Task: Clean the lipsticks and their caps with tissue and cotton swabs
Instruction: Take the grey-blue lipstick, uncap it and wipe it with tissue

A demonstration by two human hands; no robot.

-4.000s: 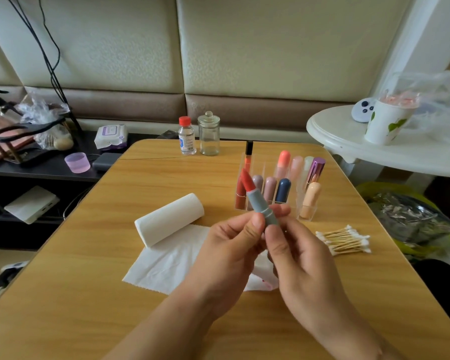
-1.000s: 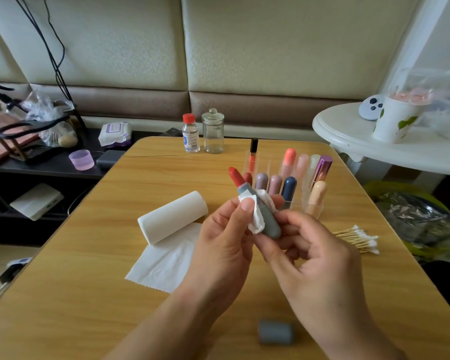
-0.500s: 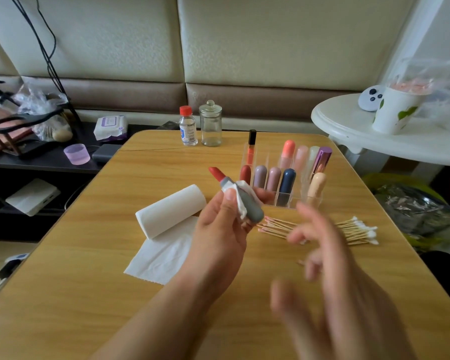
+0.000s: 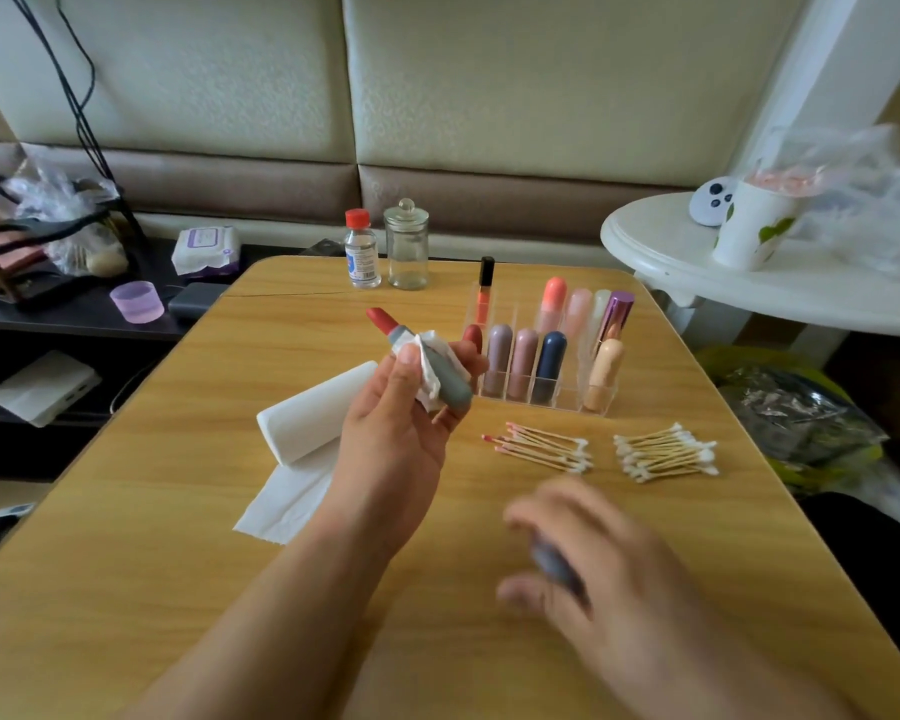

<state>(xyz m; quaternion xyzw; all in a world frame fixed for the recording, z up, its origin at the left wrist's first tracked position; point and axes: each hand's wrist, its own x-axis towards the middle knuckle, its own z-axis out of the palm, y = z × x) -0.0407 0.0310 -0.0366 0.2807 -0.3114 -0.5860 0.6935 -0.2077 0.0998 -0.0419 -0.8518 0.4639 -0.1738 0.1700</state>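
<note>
My left hand [image 4: 393,444] holds an uncapped grey lipstick [image 4: 440,374] with a red tip, raised above the table, with a small piece of white tissue [image 4: 430,358] pressed against its barrel. My right hand [image 4: 609,579] is blurred near the table's front right, its fingers curled around the grey cap [image 4: 557,563]. A clear organiser [image 4: 541,356] behind holds several capped lipsticks. Used cotton swabs [image 4: 541,446] with pink tips and clean cotton swabs [image 4: 666,452] lie in two piles. A tissue roll [image 4: 313,418] lies partly unrolled on the left.
A small red-capped bottle [image 4: 362,249] and a glass jar [image 4: 406,244] stand at the wooden table's far edge [image 4: 292,262]. A white round side table [image 4: 697,272] with a cup is at the right. A dark shelf with clutter [image 4: 74,283] is on the left.
My right hand left the lipstick, dropped toward the table's front and closed around the grey cap. My left hand kept the lipstick and tissue and tilted them left.
</note>
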